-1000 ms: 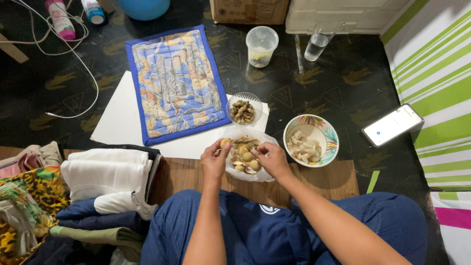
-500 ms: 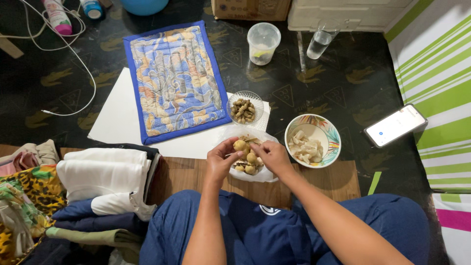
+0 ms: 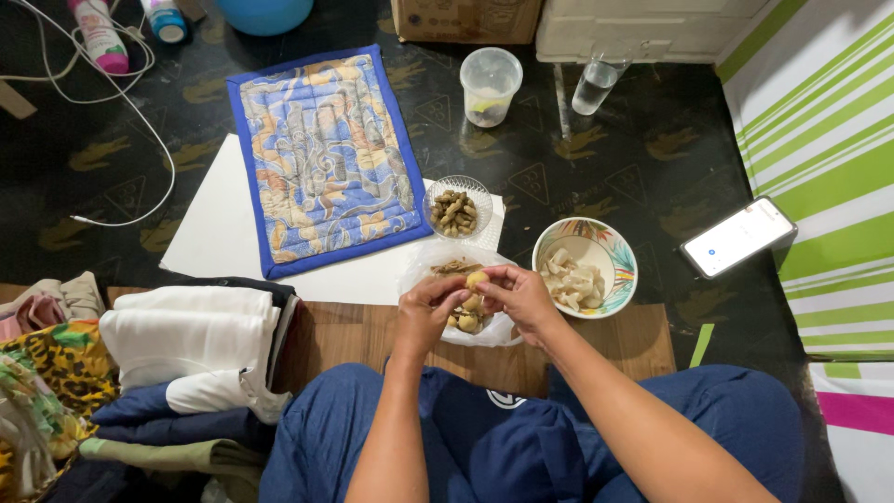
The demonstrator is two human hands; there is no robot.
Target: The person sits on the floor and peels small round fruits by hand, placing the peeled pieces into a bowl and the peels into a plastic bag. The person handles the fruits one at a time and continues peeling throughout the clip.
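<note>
both hands, left hand (image 3: 426, 312) and right hand (image 3: 521, 296), pinch one small round fruit (image 3: 477, 279) over the plastic bag (image 3: 484, 331) at the wooden board's (image 3: 615, 340) far edge; slick peel could let it slip, roll off.

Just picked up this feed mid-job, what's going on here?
A seated person holds one small round yellowish fruit between both hands, left hand and right hand, above a clear plastic bag of more fruit. A small glass bowl of dark seeds and a patterned bowl of pale pieces sit close by.
</note>
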